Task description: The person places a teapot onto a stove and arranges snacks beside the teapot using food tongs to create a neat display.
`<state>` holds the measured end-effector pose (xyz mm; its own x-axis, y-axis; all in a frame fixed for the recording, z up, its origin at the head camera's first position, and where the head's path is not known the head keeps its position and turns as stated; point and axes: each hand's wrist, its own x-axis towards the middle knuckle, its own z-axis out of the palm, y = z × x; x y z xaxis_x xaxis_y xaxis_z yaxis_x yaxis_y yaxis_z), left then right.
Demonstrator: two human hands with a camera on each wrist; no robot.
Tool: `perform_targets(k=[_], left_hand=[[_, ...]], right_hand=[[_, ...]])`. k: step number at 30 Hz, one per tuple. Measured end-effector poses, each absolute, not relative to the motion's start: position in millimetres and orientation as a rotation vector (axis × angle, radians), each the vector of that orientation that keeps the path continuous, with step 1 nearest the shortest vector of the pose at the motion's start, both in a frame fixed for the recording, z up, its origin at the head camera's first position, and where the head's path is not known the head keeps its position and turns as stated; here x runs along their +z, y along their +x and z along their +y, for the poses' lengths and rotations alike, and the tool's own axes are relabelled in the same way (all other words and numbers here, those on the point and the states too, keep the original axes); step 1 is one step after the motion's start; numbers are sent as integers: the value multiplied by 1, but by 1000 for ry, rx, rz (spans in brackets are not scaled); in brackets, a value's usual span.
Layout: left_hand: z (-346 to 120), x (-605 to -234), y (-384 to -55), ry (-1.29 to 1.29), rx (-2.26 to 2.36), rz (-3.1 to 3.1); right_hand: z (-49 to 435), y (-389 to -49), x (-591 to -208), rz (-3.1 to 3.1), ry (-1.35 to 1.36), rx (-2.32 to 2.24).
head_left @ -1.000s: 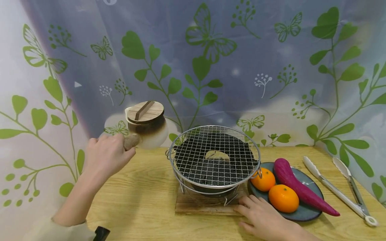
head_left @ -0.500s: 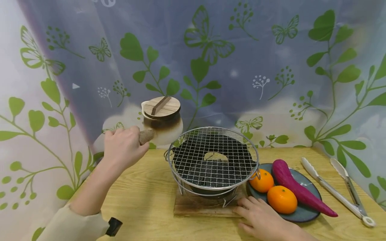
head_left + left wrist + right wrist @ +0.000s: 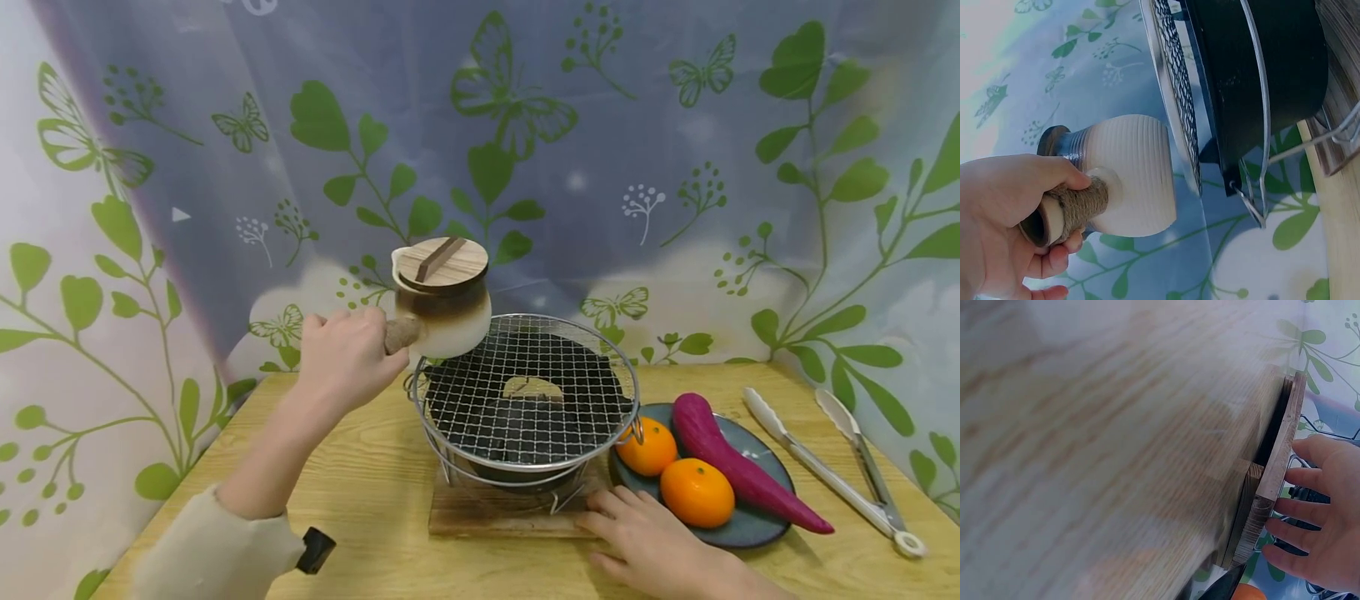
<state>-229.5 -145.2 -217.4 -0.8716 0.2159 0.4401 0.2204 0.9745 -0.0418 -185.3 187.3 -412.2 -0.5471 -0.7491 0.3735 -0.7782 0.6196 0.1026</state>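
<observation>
My left hand point(image 3: 348, 354) grips the twine-wrapped handle point(image 3: 1085, 203) of a small side-handled teapot point(image 3: 450, 321), cream below and dark brown above. A round wooden lid point(image 3: 444, 262) with a bar across it covers the pot. The pot is held in the air, its base overlapping the left rim of the wire grill mesh point(image 3: 525, 392) in the head view; the left wrist view shows it over the mesh. Under the mesh is a black stove point(image 3: 1266, 69). My right hand point(image 3: 645, 533) touches the wooden base board point(image 3: 510, 517) at its front right corner with extended fingers.
To the right, a dark plate point(image 3: 757, 533) carries two oranges point(image 3: 697, 492) and a long purple sweet potato point(image 3: 738, 467). Metal tongs point(image 3: 840, 475) lie spread at the far right of the wooden table point(image 3: 360, 492). A patterned curtain point(image 3: 420, 100) hangs behind.
My left hand has carried the teapot rightward, from left of the grill to the mesh's left edge. My right hand has stayed at the board.
</observation>
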Motion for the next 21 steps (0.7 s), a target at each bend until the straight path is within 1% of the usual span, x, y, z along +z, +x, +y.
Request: perform_targets(k=[21], left_hand=[[-122, -229, -238, -355, 22, -2655]], right_hand=[[188, -186, -411, -2489, 1242, 126]])
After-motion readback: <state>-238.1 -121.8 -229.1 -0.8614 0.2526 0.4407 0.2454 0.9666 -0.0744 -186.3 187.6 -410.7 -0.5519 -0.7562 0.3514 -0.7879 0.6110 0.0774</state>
